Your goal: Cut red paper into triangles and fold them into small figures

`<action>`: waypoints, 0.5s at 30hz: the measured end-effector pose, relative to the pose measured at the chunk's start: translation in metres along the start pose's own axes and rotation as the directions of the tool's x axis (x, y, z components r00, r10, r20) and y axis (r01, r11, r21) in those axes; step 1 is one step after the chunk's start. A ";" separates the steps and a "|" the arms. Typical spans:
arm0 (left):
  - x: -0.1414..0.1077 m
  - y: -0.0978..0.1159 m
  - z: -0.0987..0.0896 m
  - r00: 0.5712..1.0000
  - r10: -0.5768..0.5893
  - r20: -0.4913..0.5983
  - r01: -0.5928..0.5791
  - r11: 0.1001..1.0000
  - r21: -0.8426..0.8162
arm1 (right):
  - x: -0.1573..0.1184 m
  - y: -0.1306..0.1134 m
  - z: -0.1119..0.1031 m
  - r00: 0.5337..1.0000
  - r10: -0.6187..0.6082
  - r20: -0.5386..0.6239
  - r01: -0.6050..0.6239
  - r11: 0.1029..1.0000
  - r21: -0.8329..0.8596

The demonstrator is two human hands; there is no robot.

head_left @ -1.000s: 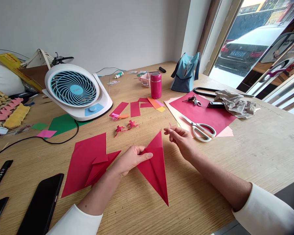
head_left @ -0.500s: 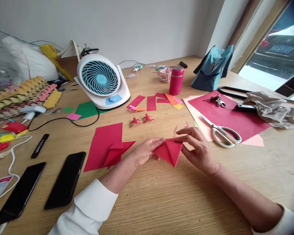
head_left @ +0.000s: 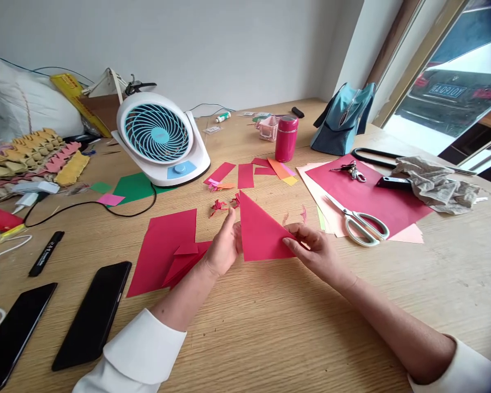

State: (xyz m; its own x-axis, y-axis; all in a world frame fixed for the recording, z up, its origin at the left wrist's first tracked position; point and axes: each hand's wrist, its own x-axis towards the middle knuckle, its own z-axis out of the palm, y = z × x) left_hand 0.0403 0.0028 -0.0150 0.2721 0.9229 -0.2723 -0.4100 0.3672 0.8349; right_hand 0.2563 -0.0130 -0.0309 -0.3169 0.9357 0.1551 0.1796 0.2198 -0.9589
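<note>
A pale, smooth wall (head_left: 245, 54) closes off the far side of the room, and a tall glass window (head_left: 445, 82) slants along the far right. Below them a light-brown wood-grain tabletop (head_left: 270, 338) spreads to the near edge of view. On its far left stands a round white fan with a blue grille (head_left: 160, 135). A large red paper sheet (head_left: 376, 191) lies to the right, white-handled metal scissors (head_left: 348, 213) resting across its near left side. A smaller four-sided red paper sheet (head_left: 163, 245) lies flat left of the hands.

Between the hands is a flat red paper triangle (head_left: 262, 234), its longest edge sloping from a far left corner to a near right one. The right hand (head_left: 317, 254) pinches that near right corner between thumb and fingers. The left hand (head_left: 223, 248) is just beside the upright left edge, thumb raised; its other fingers pass partly behind the paper, so whether they grip cannot be told.
</note>
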 end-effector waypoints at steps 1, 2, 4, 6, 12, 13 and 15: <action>-0.001 0.001 0.002 1.000 0.005 0.024 -0.005 1.000 0.010 | 0.001 0.003 0.003 0.999 0.035 -0.002 -0.035 0.996 0.083; -0.003 0.001 0.004 0.999 0.013 0.041 -0.015 0.999 0.043 | 0.002 0.006 0.005 0.998 0.064 -0.002 -0.063 0.985 0.159; -0.005 -0.002 0.006 0.999 0.043 0.023 -0.046 0.985 0.167 | 0.003 0.011 0.010 0.994 0.109 0.025 -0.111 0.952 0.285; -0.007 -0.005 0.007 0.997 0.068 -0.035 -0.053 0.947 0.317 | 0.003 0.011 0.013 0.988 0.133 0.083 -0.154 0.924 0.349; -0.010 -0.003 0.006 0.999 0.004 -0.033 0.008 0.936 0.351 | 0.000 0.003 0.009 0.999 0.045 0.002 -0.044 0.972 0.231; -0.011 -0.001 0.007 1.000 -0.014 -0.024 0.021 0.945 0.325 | 0.000 0.003 0.006 0.999 -0.036 -0.028 0.040 0.983 0.178; -0.013 0.002 0.009 0.998 -0.064 -0.009 0.063 0.958 0.281 | 0.001 0.005 0.003 0.976 -0.217 -0.020 0.218 0.975 0.043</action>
State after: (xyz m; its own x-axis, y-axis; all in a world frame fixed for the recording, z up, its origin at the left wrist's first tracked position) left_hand 0.0436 -0.0098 -0.0057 0.2901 0.8987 -0.3290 -0.1312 0.3779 0.9165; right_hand 0.2544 -0.0120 -0.0362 -0.3298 0.8710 0.3641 0.0662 0.4061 -0.9114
